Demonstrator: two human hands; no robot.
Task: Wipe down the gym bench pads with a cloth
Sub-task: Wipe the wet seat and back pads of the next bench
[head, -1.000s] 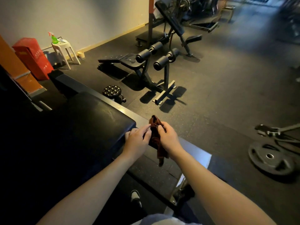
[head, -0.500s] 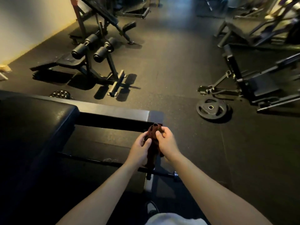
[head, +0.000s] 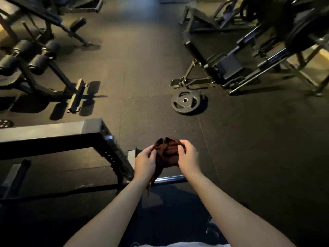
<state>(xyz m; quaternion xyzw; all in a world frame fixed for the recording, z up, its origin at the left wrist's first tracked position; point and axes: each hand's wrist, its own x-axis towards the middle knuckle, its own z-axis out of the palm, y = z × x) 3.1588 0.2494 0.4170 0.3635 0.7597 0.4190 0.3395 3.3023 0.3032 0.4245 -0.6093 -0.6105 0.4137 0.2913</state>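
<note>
cloth [head: 167, 153] bunched between both grips | left hand [head: 144, 162] pinches its left edge | right hand [head: 187, 157] grips its right side | tail hangs below

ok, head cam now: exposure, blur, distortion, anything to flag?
Head view: dim warm light, hard shadows beside the roller bench, lower left nearly black. Head view: machines at top right smeared; left hand, right hand and cloth reasonably sharp. Head view: wide-angle stretch toward the corners.

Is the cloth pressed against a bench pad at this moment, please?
No, the left hand and right hand hold the cloth bunched up between them in the air over the floor.
</note>
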